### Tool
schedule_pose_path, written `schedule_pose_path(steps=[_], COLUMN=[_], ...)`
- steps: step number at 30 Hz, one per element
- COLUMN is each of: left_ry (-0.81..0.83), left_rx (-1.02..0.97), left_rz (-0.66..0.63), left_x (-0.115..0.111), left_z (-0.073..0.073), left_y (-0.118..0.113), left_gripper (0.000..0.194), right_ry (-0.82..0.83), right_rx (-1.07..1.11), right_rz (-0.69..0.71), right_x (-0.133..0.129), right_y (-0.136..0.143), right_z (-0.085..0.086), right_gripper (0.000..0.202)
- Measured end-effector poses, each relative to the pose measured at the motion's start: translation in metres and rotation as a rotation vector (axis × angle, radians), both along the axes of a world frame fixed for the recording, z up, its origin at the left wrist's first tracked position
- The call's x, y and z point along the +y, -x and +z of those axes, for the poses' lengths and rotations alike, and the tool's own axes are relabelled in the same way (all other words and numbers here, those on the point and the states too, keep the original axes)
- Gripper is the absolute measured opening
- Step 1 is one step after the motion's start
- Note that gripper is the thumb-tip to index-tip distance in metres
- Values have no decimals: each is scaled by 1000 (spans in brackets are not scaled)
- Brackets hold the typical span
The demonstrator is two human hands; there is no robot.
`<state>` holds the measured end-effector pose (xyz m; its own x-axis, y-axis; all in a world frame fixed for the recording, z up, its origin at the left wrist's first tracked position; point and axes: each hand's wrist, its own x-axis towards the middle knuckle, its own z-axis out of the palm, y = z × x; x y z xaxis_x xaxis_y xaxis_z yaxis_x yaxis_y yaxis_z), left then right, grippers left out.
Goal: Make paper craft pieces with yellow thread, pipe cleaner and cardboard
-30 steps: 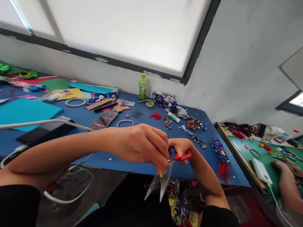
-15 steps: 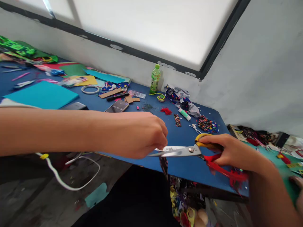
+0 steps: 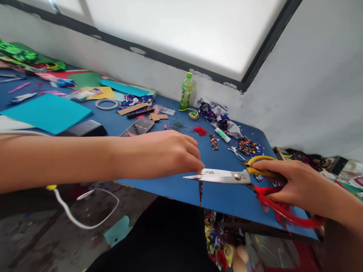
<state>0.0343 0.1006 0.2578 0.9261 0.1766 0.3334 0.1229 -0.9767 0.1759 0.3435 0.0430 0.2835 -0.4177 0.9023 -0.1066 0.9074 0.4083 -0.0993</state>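
My right hand point(image 3: 297, 185) is closed round the handles of a pair of scissors point(image 3: 222, 176), one handle wrapped in yellow and the other in red. The blades point left and look nearly together. At their tip end, my left hand point(image 3: 177, 155) is pinched, with its fingertips right by the upper blade. A narrow dark patterned fabric strip point(image 3: 200, 192) hangs below the blades at that spot. Its upper end seems to be in the left fingertips, though the grip itself is partly hidden.
On the blue table point(image 3: 170, 189) lie a phone point(image 3: 138, 127), a glue stick point(image 3: 222, 135), red threads point(image 3: 200, 130), fabric scraps point(image 3: 249, 146) and blue card point(image 3: 47, 112). A green bottle point(image 3: 186, 91) stands by the wall. A white cable point(image 3: 70, 217) hangs at lower left.
My right hand and the scissors have moved to the right, so more blade shows past my left hand. The left hand has risen slightly, and the strip hangs straighter.
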Motion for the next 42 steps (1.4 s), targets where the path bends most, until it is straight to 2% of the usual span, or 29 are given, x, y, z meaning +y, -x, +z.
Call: schedule_pose_path(steps=[6,14,19,21,23,27,33,37,42], left_ry=[108,76,-82,-134,-209,-364,-357,-409,-441], left_rx=[-178,-151,-260,-281,-280,-201,-84,-18,92], left_rz=[47,17,267,300,239,26,-202,-272,-294], left_x=[3,12,17,19,22,28,38,41,44], left_z=[-9,-8,-10,-13,-18,-30,-50,-56,-55], left_y=[9,15,21,20,18,6,-9,-10,-6], left_gripper=[30,32,25,28,27,16,24,33,29], right_ry=[-16,0,2,-6,-2,78,157,168,159], right_rx=[58,13,-20,-38,-57,-65,-13,-9,-20], right_rz=[-16,-20,-40,-49,-40,-3,46,72,94], right_x=[1,0,1,3,9,24,39,41,44], right_y=[-9,-15,-16,-15,-13,-8,2,4,4], right_z=[-5,-6,-12,-15,-17,-18,-22,-27,-29], right_gripper=[52,47,49,49,50,46,39,41,41])
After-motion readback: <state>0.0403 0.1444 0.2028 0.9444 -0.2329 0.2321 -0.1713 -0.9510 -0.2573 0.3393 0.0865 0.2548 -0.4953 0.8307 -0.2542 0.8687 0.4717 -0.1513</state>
